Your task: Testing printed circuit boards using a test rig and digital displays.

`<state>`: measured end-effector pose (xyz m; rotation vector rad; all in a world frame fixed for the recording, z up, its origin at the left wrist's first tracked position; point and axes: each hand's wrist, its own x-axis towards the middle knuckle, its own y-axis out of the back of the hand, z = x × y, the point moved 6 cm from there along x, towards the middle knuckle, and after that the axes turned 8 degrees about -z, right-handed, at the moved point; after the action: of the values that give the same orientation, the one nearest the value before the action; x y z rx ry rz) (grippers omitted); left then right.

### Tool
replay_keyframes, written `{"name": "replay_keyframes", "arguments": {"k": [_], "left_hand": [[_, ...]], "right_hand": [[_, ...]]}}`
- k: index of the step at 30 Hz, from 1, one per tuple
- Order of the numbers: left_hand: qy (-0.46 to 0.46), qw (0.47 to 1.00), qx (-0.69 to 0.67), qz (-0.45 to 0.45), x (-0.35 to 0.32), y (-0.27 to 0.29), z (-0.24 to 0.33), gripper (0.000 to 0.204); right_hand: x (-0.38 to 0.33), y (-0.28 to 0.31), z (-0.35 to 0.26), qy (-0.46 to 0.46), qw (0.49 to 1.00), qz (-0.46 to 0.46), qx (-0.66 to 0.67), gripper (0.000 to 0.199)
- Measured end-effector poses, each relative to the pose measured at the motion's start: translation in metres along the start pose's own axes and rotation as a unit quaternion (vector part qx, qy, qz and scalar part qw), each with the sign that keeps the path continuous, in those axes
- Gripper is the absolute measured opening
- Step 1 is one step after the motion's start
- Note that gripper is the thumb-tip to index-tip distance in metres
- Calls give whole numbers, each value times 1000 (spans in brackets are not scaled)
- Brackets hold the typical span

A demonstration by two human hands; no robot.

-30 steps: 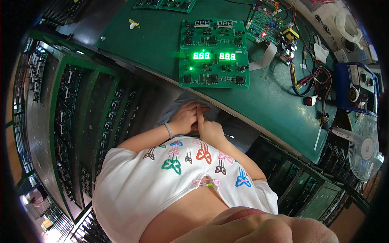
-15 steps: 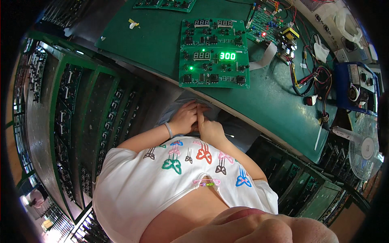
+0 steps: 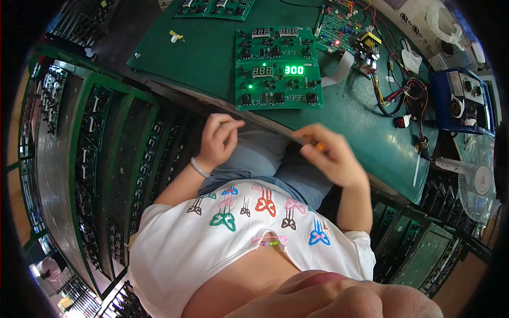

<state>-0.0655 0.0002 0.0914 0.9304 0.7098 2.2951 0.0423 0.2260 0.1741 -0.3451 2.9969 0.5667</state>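
My left hand (image 3: 216, 142) is raised just short of the bench edge, fingers loosely bent and apart, with nothing seen in it. Over the edge to the right, my right hand (image 3: 336, 159) is closed around a thin tool with an orange part (image 3: 319, 146); the fingers hide most of it. Beyond the hands lies a green circuit board (image 3: 275, 85) with one digit display glowing green and small green lights. Against its far side is a similar board (image 3: 273, 52) with unlit displays. Neither hand touches the boards.
A flat grey ribbon cable (image 3: 339, 69) runs from the lit board towards a larger powered board (image 3: 344, 40). Wires (image 3: 403, 98), a blue-framed device (image 3: 464, 103) and a white fan (image 3: 480, 180) stand at right. Board-filled racks (image 3: 108, 143) flank me. More boards (image 3: 214, 8) lie far left.
My hands, together at my lap before, have parted. The left moved left and up; the right moved right and up to the bench edge, its orange-marked tool now showing. The view shifted slightly.
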Motion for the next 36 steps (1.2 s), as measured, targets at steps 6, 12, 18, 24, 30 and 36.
{"name": "replay_keyframes", "arguments": {"k": [6, 12, 18, 24, 30, 36], "left_hand": [[-59, 994, 14, 87, 60, 27, 2, 29], [-115, 983, 84, 119, 66, 7, -8, 41], [-117, 967, 160, 158, 64, -5, -20, 57], [-91, 962, 184, 179, 70, -6, -19, 64], [-95, 964, 177, 173, 71, -6, -19, 63], [-88, 966, 175, 167, 64, -9, -16, 66]], "right_hand": [[30, 87, 30, -144, 962, 176, 149, 22], [56, 74, 57, -159, 955, 143, 205, 23], [60, 65, 65, -128, 962, 117, 211, 28], [62, 68, 63, -124, 971, 122, 166, 26], [61, 70, 56, -82, 975, 141, 147, 23], [56, 66, 65, -114, 977, 141, 112, 26]]}}
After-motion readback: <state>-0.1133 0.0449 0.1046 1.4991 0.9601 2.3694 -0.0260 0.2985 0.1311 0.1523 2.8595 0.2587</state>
